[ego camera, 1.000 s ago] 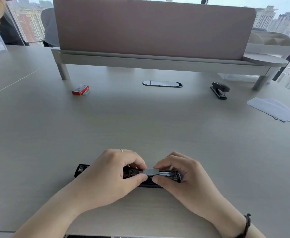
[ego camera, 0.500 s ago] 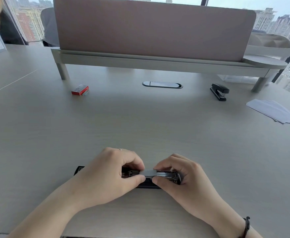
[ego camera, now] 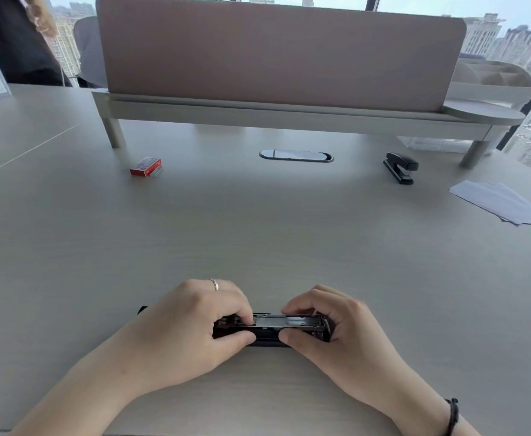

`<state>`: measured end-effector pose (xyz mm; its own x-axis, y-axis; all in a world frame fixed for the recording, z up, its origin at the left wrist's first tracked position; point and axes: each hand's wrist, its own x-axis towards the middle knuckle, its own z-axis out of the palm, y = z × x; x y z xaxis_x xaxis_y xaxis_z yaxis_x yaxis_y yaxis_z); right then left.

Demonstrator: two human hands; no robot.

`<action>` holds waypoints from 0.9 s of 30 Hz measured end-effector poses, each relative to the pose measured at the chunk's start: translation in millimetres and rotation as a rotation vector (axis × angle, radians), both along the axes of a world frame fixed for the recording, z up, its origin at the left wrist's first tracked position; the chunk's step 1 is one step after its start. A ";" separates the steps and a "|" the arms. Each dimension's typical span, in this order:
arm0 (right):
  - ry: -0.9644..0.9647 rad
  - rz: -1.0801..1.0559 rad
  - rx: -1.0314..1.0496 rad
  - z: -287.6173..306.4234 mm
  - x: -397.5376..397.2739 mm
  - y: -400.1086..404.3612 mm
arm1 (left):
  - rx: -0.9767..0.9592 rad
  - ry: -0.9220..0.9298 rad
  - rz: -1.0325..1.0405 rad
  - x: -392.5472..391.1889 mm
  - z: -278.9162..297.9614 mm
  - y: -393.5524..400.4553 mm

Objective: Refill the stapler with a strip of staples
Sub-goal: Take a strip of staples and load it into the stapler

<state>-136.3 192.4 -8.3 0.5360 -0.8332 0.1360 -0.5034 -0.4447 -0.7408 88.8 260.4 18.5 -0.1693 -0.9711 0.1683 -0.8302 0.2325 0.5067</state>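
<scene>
A black stapler [ego camera: 270, 336] lies opened flat on the desk near me, its metal staple channel facing up. A grey strip of staples [ego camera: 273, 320] sits in that channel between my hands. My left hand [ego camera: 185, 328] grips the stapler's left part, thumb in front and fingers over the top. My right hand [ego camera: 333, 332] pinches the right end, thumb in front and fingertips on the channel. The stapler's far left tip [ego camera: 142, 309] pokes out behind my left hand.
A red staple box [ego camera: 146, 167] lies at the back left. A second black stapler [ego camera: 400, 167] stands at the back right, with white paper sheets [ego camera: 503, 204] beyond it. A desk divider [ego camera: 276, 55] and a cable grommet [ego camera: 295, 155] are at the back. A person stands far left.
The staple strip was held above the channel between both thumbs and forefingers; now it lies lower in the channel, and my fingers have shifted onto the stapler's body.
</scene>
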 end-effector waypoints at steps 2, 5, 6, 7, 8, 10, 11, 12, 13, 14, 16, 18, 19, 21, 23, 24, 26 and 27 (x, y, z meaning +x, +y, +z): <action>0.007 -0.005 -0.001 -0.1 -0.7 -0.2 | 0.004 -0.016 -0.007 -0.4 1.2 0.4; 0.010 -0.020 0.013 0.2 -2.3 0.1 | 0.010 -0.041 -0.008 -3.0 2.7 1.7; 0.014 -0.022 0.017 0.2 -2.6 0.0 | 0.014 -0.051 -0.007 -4.3 2.5 2.0; 0.019 -0.022 0.021 0.1 -2.6 -0.1 | 0.018 -0.062 -0.009 -5.6 2.5 2.1; 0.022 -0.020 0.022 0.2 -2.5 -0.1 | 0.021 -0.075 -0.013 -6.8 2.1 2.1; 0.021 -0.019 0.023 0.3 -2.3 -0.1 | 0.028 -0.099 -0.022 -10.4 2.0 0.9; 0.019 -0.019 0.023 0.3 -2.4 -0.2 | 0.026 -0.106 -0.028 -12.8 2.0 -0.1; 0.018 -0.020 0.022 0.2 -2.6 -0.3 | 0.022 -0.114 -0.037 -15.4 1.8 -1.5; 0.017 -0.020 0.020 0.3 -2.8 -0.1 | 0.017 -0.123 -0.047 -18.5 2.1 -3.0; 0.019 -0.020 0.019 0.3 -2.8 0.0 | 0.011 -0.132 -0.055 -21.5 2.0 -4.6; 0.016 -0.016 0.018 0.3 -2.7 0.1 | 0.002 -0.138 -0.064 -27.2 2.0 -7.3; 0.008 -0.015 0.014 0.5 -2.5 -0.1 | -0.004 -0.143 -0.077 -31.1 2.3 -9.1; 0.004 -0.015 0.010 0.5 -2.4 -0.2 | -0.005 -0.148 -0.082 -32.3 2.3 -9.7; -0.001 -0.011 0.006 0.2 -2.4 -0.2 | -0.009 -0.156 -0.081 -33.6 1.6 -10.0; -0.002 -0.010 0.012 -0.6 -2.8 -0.3 | -0.020 -0.159 -0.081 -34.2 1.2 -9.9; -0.003 -0.014 0.017 -1.0 -3.1 -0.5 | -0.022 -0.156 -0.086 -34.3 1.4 -9.8; -0.002 -0.026 0.024 -1.3 -3.6 -0.9 | -0.024 -0.151 -0.094 -33.8 2.6 -9.1; 0.000 -0.032 0.025 -1.2 -3.6 -0.9 | -0.019 -0.150 -0.093 -32.7 3.3 -8.6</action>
<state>-139.8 191.4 -9.5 0.5090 -0.8531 0.1151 -0.5169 -0.4098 -0.7516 56.0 251.8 21.8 -0.2831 -0.9469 0.1525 -0.8705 0.3204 0.3735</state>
